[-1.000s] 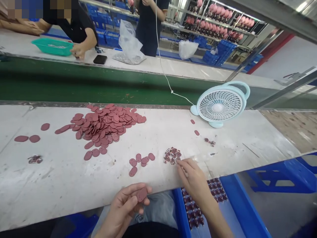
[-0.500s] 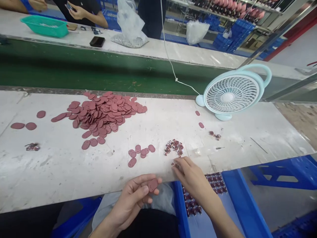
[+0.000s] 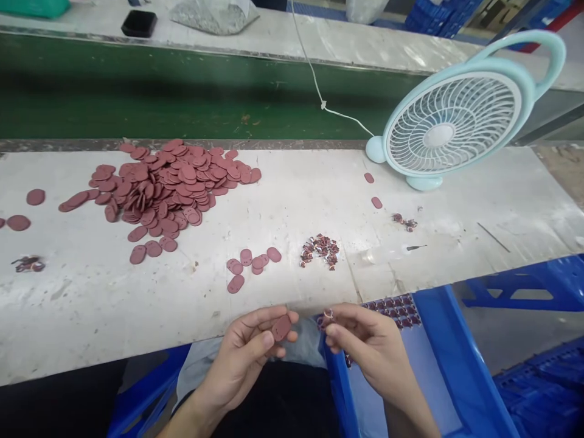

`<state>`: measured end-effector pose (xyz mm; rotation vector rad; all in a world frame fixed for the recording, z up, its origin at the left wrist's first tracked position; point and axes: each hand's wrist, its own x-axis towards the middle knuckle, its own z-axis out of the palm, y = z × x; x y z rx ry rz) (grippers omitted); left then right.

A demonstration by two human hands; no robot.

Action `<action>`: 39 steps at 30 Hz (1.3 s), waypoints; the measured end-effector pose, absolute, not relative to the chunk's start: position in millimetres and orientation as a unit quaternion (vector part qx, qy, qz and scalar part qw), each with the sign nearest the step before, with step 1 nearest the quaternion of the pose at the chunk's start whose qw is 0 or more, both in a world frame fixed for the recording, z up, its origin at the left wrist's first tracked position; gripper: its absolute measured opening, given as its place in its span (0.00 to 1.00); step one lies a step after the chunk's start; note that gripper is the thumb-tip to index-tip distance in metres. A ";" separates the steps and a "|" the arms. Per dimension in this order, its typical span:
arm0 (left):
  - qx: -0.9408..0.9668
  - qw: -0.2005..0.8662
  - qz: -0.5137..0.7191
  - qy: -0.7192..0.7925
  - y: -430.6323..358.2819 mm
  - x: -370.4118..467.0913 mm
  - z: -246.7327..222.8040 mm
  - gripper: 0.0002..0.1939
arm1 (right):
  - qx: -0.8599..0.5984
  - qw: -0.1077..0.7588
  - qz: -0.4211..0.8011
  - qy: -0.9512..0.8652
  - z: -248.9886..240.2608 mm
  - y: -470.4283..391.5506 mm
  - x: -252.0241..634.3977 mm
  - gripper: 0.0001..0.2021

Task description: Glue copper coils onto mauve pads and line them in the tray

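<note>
tilted maroon disc (image 3: 281,328), small dark piece (image 3: 325,320) nearby

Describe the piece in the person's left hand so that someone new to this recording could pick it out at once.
From the big heap of reddish-brown ovals on the white tabletop, go down and right to the table's near edge. There, the left hand grips a flat oval piece of similar colour. Unlike the ovals lying on the table, this one is held up in the fingers.

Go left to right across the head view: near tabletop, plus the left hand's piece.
Small dark cluster, large pile of reddish ovals, oval piece held in the left hand, clump of small brownish parts, blue fan.
</note>
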<state>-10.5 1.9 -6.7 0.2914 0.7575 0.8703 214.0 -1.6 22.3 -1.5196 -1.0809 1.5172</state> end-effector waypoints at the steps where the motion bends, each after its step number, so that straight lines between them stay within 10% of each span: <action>1: 0.139 0.828 0.412 0.355 1.3 -9.5 -5.8 0.14 | -0.565 0.378 0.612 -0.403 24.5 -5.3 210.6 0.09; 39: 0.243 0.796 0.410 0.373 -9.2 10.2 -2.2 0.04 | -0.567 0.381 0.558 -0.471 40.4 -20.7 190.2 0.07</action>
